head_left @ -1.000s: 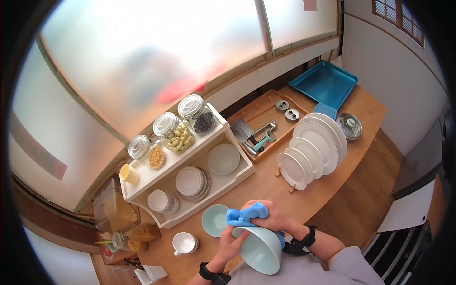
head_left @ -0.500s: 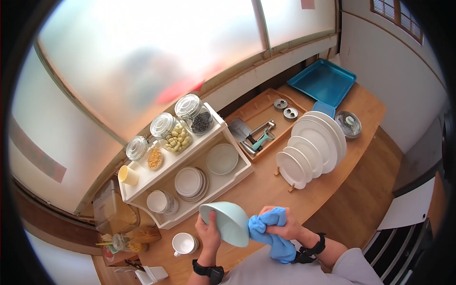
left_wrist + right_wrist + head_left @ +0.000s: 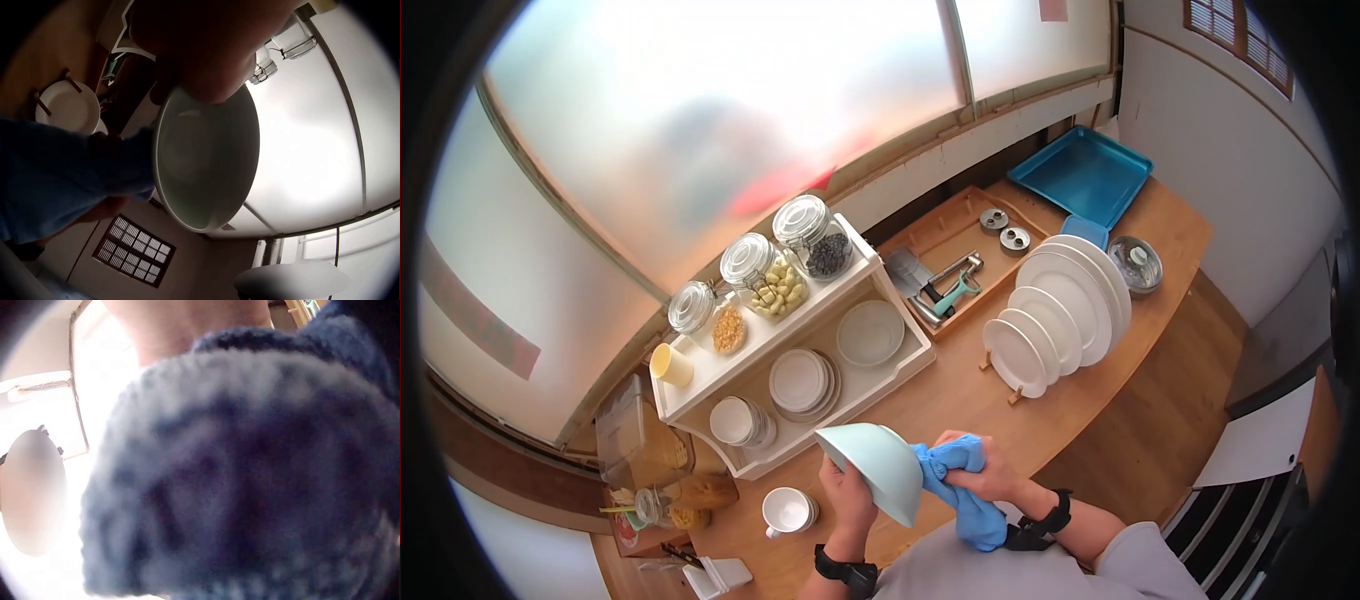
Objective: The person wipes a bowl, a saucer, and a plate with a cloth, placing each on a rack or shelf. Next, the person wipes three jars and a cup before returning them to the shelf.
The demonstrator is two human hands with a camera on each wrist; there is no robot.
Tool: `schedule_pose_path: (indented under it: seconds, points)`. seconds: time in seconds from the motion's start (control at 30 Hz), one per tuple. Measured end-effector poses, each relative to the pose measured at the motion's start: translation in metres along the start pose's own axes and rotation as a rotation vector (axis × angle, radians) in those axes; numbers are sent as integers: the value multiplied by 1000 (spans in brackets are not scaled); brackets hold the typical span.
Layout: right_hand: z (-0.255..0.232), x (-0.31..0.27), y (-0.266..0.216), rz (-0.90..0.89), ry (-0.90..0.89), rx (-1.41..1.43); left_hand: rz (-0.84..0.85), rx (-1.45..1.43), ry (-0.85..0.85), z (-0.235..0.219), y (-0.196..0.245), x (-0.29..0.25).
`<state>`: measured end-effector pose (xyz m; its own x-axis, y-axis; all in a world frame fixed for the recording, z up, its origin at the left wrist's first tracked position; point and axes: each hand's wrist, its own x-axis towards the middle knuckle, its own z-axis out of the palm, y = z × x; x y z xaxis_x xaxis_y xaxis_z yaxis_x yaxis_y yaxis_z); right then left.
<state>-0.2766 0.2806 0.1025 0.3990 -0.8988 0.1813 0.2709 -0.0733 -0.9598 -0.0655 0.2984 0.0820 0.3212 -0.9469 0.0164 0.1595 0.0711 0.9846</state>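
Observation:
A pale green bowl (image 3: pixel 870 468) is tilted on its side, held up over the front of the table. My left hand (image 3: pixel 849 500) grips it at the rim, thumb and fingers on either side of the wall. Its smooth inside shows in the left wrist view, the bowl (image 3: pixel 209 156) hanging below my fingers. My right hand (image 3: pixel 997 474) clutches a bunched blue cloth (image 3: pixel 973 515) right at the bowl's outer base. Loose cloth hangs below that hand. In the right wrist view the cloth (image 3: pixel 237 475) fills most of the picture and hides my fingers.
White cups (image 3: pixel 790 512) stand left of my left hand. A white shelf (image 3: pixel 900 375) with dishes and glass jars (image 3: pixel 750 262) is behind. White plates (image 3: pixel 1065 300) stand in a rack at the right, near a wooden tray (image 3: pixel 935 240) of utensils and a blue tray (image 3: pixel 1085 175).
The bowl has moved from near my body up and left, turning over as it went. My right hand with the cloth shifted right, then back toward the bowl's base.

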Motion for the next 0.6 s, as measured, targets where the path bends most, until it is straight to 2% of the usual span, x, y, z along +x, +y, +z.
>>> schedule_pose_path:
  seconds: [0.03, 0.1, 0.13, 0.17, 0.23, 0.37, 0.43, 0.47, 0.5, 0.57, 0.6]
  points:
    - [-1, 1, -4, 3, 0, 0, -59, -152, 25, 0, -1, 1]
    - [-3, 6, -10, -33, 120, 45, -62, -138, -14, 1, -3, -4]
    - [-1, 10, -12, -44, 145, 33, -61, -42, -94, 2, -4, -8]
    - [-1, 10, -7, -45, 147, 34, -60, 54, -174, 5, -3, -12]
    - [0, 10, 6, 41, 69, 64, -50, 19, -180, 10, 1, -11]
    - [-3, -2, 5, 13, -47, -19, -115, -57, -59, 9, 5, 0]
    - [-3, -7, -7, -64, -194, -59, -164, -233, 107, 7, 5, 7]
    - [-5, -6, -3, -147, -106, -51, -181, -213, 64, -2, -3, 8]
    - [-7, -5, -5, -146, -108, -50, -180, -213, 66, -5, -5, 6]
    - [-14, 1, -15, -70, 181, -116, -302, -283, 34, -9, -9, 2]
    - [-14, 3, -19, -100, 183, -148, -300, -283, 35, -9, -9, 0]
